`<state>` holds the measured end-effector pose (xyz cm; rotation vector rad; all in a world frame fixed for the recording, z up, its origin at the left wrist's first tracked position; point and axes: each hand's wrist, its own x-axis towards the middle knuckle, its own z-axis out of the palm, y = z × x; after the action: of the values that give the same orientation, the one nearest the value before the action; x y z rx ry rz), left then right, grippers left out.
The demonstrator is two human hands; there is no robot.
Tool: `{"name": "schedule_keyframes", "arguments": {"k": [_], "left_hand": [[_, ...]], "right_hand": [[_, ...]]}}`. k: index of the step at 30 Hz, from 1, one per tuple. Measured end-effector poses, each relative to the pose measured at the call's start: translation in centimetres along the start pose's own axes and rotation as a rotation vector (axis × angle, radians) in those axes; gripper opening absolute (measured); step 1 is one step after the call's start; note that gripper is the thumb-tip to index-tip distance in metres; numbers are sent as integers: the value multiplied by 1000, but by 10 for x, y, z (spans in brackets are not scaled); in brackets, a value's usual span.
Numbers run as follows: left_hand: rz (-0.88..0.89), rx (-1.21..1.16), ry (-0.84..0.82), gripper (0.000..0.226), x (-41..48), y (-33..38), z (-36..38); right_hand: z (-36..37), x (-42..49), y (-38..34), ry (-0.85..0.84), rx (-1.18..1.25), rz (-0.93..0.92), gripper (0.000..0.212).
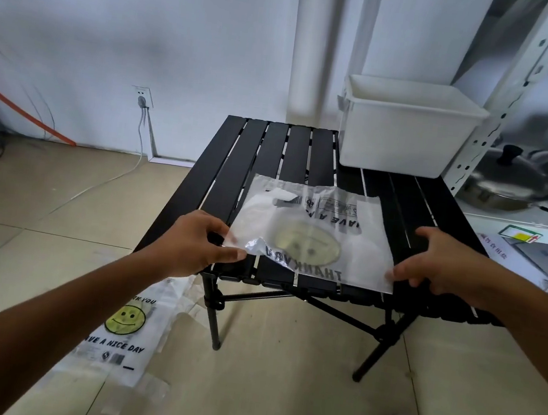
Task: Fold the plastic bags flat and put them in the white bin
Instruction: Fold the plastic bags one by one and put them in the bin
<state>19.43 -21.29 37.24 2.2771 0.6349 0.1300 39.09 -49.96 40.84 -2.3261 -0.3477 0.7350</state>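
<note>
Black slatted table (273, 145) carried white bin (402, 137) far right. Plastic bag (314, 233) lay flat at near edge; left hand (192, 245) pinched its left corner, right hand (445, 263) its right corner.

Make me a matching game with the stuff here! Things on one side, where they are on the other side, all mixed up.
Things:
1. white bin
2. held bag
3. spare bag
4. lidded pot

Places:
A. on the floor beside the table
B. on the shelf at the right
C. gripped by the left hand and right hand
D. on the table's far right corner

Pairs: 1-D, 2-C, 3-A, 4-B.
</note>
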Motion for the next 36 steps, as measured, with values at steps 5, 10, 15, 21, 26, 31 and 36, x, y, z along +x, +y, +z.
{"name": "schedule_keyframes", "arguments": {"k": [5,10,15,21,26,31,36], "left_hand": [[2,-60,-27,15,-1,-3,-8],[-31,76,-98,19,-3,-4,-18],[-131,62,-31,24,-2,-5,-14],[-238,-230,116,58,6,6,-6],[-173,-557,10,24,48,31,-15],[-143,-715,-80,69,79,25,-11],[-145,-170,299,67,76,10,2]], "right_hand": [[11,1,15,43,-42,-21,114],[11,4,16,64,-55,-25,105],[13,4,12,63,-70,-23,100],[22,13,15,182,20,-85,68],[23,22,18,157,-19,-92,70],[22,25,18,140,-46,-105,71],[23,28,19,149,-75,-122,66]]}}
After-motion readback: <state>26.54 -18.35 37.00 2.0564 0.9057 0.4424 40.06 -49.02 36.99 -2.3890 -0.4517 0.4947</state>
